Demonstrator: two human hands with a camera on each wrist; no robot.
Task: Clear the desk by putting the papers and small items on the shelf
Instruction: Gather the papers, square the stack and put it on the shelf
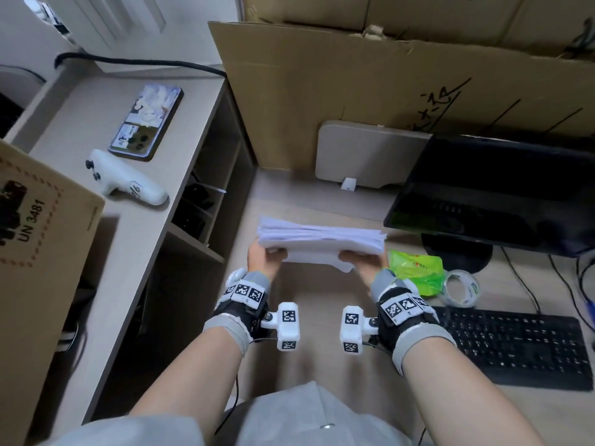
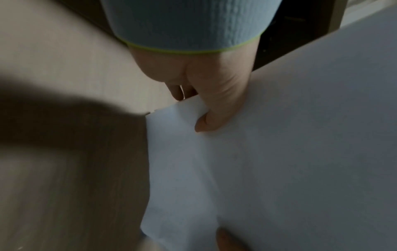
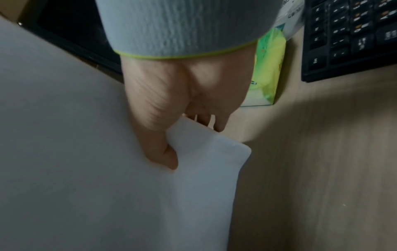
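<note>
A thick stack of white papers (image 1: 320, 241) is lifted above the beige desk (image 1: 322, 304), held at its near corners by both hands. My left hand (image 1: 265, 257) grips the left corner, thumb on top (image 2: 211, 118) and fingers underneath. My right hand (image 1: 363, 260) grips the right corner the same way, thumb on the top sheet (image 3: 163, 152). The papers (image 2: 279, 152) fill most of both wrist views (image 3: 75, 152). A green packet (image 1: 415, 272) and a roll of clear tape (image 1: 462, 288) lie on the desk to the right. The shelf unit (image 1: 206, 194) stands to the left.
A black monitor (image 1: 495, 194) and a black keyboard (image 1: 515, 346) take up the desk's right side. On the shelf top lie a phone (image 1: 146, 122) and a white controller (image 1: 125, 178). Cardboard boxes (image 1: 386, 91) stand behind the desk and another box (image 1: 35, 239) at the left.
</note>
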